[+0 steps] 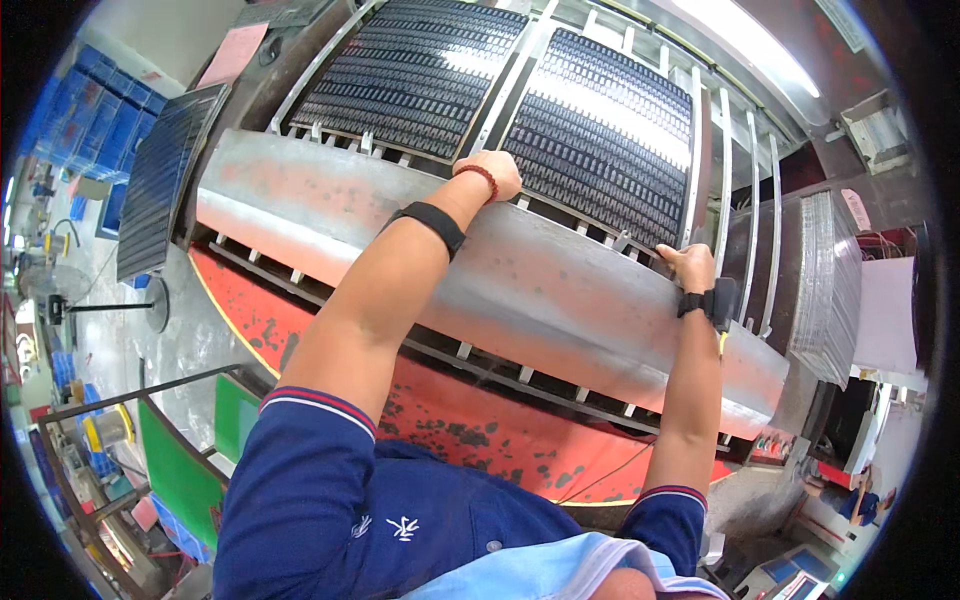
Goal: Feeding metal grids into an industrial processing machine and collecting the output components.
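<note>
Two dark flat panels with rows of small repeated shapes lie side by side on metal rails: a left panel (410,75) and a right panel (610,125). My left hand (492,172) is closed at the near left corner of the right panel; its fingertips are mostly hidden. At that panel's near right corner my right hand (690,266) grips the edge, its thumb pointing left along it. A worn metal guard (560,270) with reddish patches runs across below both hands. My left wrist carries a red bead bracelet, my right a black band.
A red machine base (480,430) with chipped paint lies under the guard. Bare rails (752,220) continue right, beside a stack of flat sheets (828,290). Another dark panel (165,180) leans at left, near blue crates (100,115). Green boards (175,470) stand lower left.
</note>
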Motion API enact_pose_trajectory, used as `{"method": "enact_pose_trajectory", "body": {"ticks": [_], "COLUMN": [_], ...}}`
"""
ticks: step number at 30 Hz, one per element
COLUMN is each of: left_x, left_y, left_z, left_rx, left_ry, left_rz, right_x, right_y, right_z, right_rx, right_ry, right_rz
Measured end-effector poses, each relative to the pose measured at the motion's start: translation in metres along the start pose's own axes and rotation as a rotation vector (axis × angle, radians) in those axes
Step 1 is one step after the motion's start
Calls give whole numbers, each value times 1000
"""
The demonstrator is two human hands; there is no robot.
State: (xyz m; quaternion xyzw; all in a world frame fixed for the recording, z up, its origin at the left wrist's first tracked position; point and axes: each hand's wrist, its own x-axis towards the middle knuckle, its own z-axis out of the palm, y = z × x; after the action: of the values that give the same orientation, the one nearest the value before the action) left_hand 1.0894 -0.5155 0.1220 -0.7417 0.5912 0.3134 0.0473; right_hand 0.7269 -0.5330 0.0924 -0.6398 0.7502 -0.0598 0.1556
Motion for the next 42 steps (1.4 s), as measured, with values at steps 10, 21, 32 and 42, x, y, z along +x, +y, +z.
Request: {"method": "enact_pose_trajectory", "body": {"ticks": [10, 21, 32, 42], "left_x": [6, -77, -273, -311], "left_y": [-3, -77, -247, -289], "left_z": [-3, -73, 1, 155], "left_rx": [-41, -176, 247, -44], "left_ry": [70, 217, 318, 747], "left_rz": [78, 249, 63, -98], "right_x": [-26, -178, -257, -249], "right_y": [15, 322, 420, 386], "right_z": [-43, -110, -44, -27], "right_rx": [211, -38, -217, -431], "right_ry": [234, 506, 501, 912], "right_rz": [15, 384, 505, 343]}}
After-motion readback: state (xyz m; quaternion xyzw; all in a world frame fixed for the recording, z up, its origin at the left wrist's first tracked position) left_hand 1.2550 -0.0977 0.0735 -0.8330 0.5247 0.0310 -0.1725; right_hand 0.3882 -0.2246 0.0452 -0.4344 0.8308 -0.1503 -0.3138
